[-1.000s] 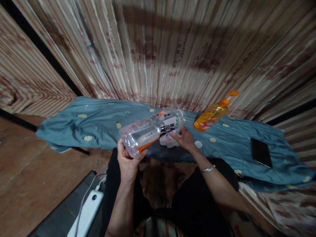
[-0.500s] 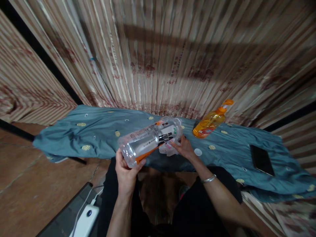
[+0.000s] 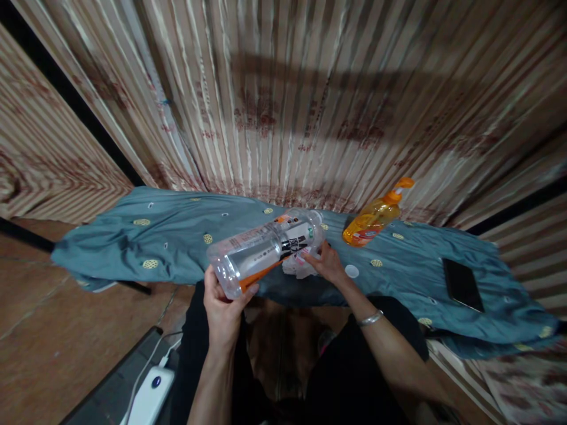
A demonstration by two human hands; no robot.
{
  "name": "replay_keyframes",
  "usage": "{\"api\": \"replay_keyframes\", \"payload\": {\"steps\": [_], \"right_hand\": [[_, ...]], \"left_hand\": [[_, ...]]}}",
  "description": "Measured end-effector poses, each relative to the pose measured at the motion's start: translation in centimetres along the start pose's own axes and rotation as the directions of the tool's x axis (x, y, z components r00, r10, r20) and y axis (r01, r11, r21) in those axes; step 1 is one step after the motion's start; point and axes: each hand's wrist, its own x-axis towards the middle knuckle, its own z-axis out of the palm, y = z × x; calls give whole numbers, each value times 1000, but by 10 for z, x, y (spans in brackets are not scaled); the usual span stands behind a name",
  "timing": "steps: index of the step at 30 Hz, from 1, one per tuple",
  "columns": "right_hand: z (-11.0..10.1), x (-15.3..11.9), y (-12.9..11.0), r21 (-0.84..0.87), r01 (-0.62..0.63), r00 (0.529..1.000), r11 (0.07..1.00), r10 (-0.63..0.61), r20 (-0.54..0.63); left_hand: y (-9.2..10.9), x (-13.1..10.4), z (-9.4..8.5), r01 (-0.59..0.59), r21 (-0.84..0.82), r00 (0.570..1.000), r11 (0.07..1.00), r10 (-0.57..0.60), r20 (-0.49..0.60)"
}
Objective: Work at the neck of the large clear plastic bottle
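Observation:
A large clear plastic bottle (image 3: 257, 251) with a black, white and orange label lies tilted in front of me, its neck toward the upper right. My left hand (image 3: 225, 304) grips its base, thumb across the orange strip. Close to the neck end, my right hand (image 3: 328, 264) is closed on a crumpled white and pink piece of thin material (image 3: 299, 267), tissue or cloth, I cannot tell which. That piece touches the underside of the bottle. A small round whitish cap (image 3: 352, 271) rests on the cloth-covered surface, just right of my right hand.
Behind the bottle on the blue-green cloth (image 3: 177, 227) leans an orange pump bottle (image 3: 372, 221). A dark phone-like slab (image 3: 462, 284) lies at the right. At lower left, a white power bank (image 3: 150, 392) with a cable sits on a dark surface. Striped curtains (image 3: 283, 106) hang behind.
The whole view has shifted slightly, so things appear a little further left. Both hands keep their hold, and the bottle stays at nearly the same tilt.

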Motion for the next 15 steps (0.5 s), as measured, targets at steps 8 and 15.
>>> {"api": "replay_keyframes", "payload": {"steps": [8, 15], "right_hand": [[2, 1, 4, 9, 19, 1000, 1000, -18, -18], [2, 0, 6, -6, 31, 999, 999, -32, -23]], "left_hand": [[1, 0, 0, -11, 21, 1000, 1000, 11, -7], [-1, 0, 0, -11, 41, 1000, 999, 11, 2]]}}
